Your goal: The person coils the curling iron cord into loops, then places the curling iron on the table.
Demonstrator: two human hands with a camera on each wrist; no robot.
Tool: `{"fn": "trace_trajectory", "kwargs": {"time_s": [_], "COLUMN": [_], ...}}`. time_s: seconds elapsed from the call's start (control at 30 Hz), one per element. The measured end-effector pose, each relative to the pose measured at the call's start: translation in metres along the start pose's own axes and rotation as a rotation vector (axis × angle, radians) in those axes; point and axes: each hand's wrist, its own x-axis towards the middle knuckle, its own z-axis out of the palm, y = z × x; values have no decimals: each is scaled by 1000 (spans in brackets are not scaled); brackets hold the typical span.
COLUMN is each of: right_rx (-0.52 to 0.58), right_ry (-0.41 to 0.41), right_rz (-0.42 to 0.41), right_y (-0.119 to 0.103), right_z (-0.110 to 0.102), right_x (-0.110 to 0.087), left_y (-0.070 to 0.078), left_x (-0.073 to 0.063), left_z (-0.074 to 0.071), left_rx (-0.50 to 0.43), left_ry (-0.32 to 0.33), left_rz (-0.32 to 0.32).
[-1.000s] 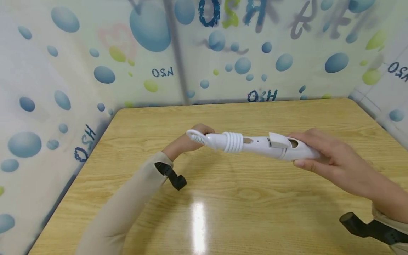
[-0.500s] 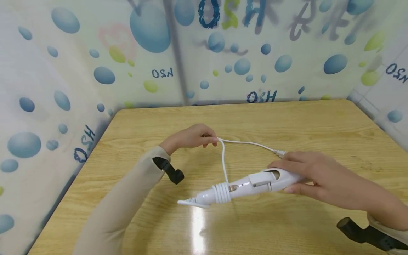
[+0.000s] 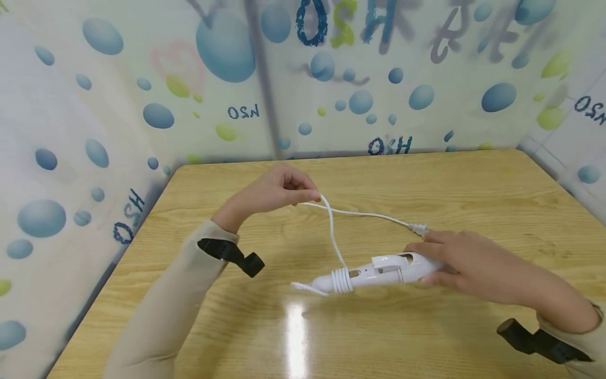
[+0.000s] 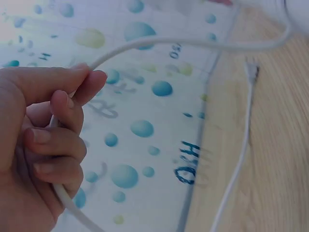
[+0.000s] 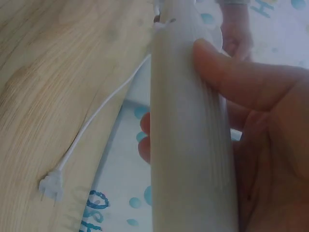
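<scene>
A white curling iron (image 3: 412,271) with several turns of its cord wound near one end is gripped at its thick end by my right hand (image 3: 492,266). In the right wrist view the thumb (image 5: 217,67) lies along the ribbed side, with fingertips showing past the far edge. My left hand (image 3: 272,189) pinches the white power cord (image 3: 334,239) between thumb and forefinger, and its other fingers curl over the cord in the left wrist view. From the wound turns (image 3: 342,280), the cord rises to that hand. Another stretch runs right to the two-prong plug (image 3: 418,229) beside my right hand.
The wooden table (image 3: 236,337) lies beneath both hands, with a bright light reflection near its front. A wall sheet (image 3: 426,68) printed with blue bubbles stands behind the table and at both sides. Black camera straps (image 3: 232,251) sit on both wrists.
The curling iron has come down toward the table, and the cord stretch and plug now show. My left hand has most recently moved up and left, drawing the cord.
</scene>
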Motion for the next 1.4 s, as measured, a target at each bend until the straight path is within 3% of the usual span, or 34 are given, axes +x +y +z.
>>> {"fn": "trace_trajectory", "kwargs": {"time_s": [0.17,0.3,0.77,1.03,1.2,1.4], "right_rx": [4,-35,-196,-172,-120,-83], "right_ry": [10,36,134,130,230,373], "right_rz": [112,145,33,225,291,307], "right_y": [6,7,-11,2,7,7], "right_z": [2,4,6,0,-5,-5], "right_x": [2,4,16,16,15,17], "left_y": [16,27,52,65,70,67], "left_x": [-9,-13,-2,-18,-31,-40], "left_z": [1,8,36,42,46,61], "left_rx": [-47,-58,23,-44,-90,-92], "left_ry": [34,38,120,165,195,151], "left_rz": [31,49,20,55,83,139]}}
